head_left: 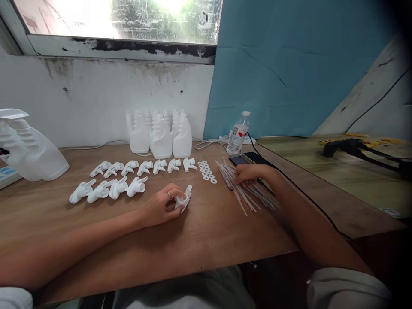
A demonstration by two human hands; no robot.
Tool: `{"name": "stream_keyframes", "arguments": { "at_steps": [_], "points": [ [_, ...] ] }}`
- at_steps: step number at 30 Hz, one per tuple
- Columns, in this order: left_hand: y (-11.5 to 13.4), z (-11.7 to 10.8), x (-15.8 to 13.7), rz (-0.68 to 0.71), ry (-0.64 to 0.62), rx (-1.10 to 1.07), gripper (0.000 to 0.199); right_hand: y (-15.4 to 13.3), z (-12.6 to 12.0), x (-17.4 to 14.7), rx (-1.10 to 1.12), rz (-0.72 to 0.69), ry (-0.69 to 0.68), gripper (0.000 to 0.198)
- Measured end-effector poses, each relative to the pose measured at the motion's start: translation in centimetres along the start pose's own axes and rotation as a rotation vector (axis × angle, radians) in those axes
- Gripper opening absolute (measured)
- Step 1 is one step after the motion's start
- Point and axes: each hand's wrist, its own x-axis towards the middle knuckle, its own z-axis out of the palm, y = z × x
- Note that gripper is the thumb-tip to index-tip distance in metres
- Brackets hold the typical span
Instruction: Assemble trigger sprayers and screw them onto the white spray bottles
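My left hand [165, 204], a ring on one finger, grips a white spray trigger cover [183, 201] just above the table, its round opening turned up. At the right, my right hand [249, 174] is in a loose bundle of thin white plastic tubes [243, 193], fingers curled down onto them; how many it pinches is hidden. Left of my left hand lie several larger white spray head shells [103, 191] in a row. Behind them runs a row of smaller white trigger pieces [144, 167]. A cluster of white ring washers [206, 171] lies between my hands, farther back.
Several white spray bottles [161, 137] without heads stand against the wall. A larger white bottle [35, 150] is at the far left. A clear water bottle [238, 134], a phone [238, 160] and a pen-like tool [228, 180] are near the tubes. A black cable [302, 195] crosses the table.
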Motion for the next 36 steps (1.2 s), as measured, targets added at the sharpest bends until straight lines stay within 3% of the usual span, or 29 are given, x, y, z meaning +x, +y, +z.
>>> {"name": "stream_keyframes", "arguments": {
  "at_steps": [8,14,18,22,26,32,36],
  "points": [
    [0.3,-0.1,-0.4,-0.172,0.011,-0.031,0.038,-0.7,0.4,0.0,-0.003,0.047,0.043,0.028],
    [0.2,0.0,-0.3,-0.191,-0.018,-0.043,0.039,-1.0,0.6,0.0,0.019,0.044,0.056,0.023],
    [0.2,-0.2,-0.2,-0.182,-0.029,-0.060,0.038,-0.5,0.1,-0.4,0.067,-0.012,0.166,0.022],
    [0.4,-0.4,0.2,-0.082,-0.025,-0.031,0.030,-0.9,-0.5,-1.4,0.184,-0.170,0.395,0.019],
    [0.5,-0.5,0.4,-0.040,-0.017,-0.015,0.027,-3.1,0.1,-2.8,0.459,-0.434,0.580,0.012],
    [0.4,-0.4,0.3,-0.042,-0.020,-0.019,0.029,-6.8,3.2,-3.9,0.690,-0.804,0.571,0.021],
    [0.6,-0.4,0.4,-0.038,-0.022,-0.029,0.029,-7.8,5.0,-3.2,0.641,-1.001,0.520,0.017]
  ]
}}
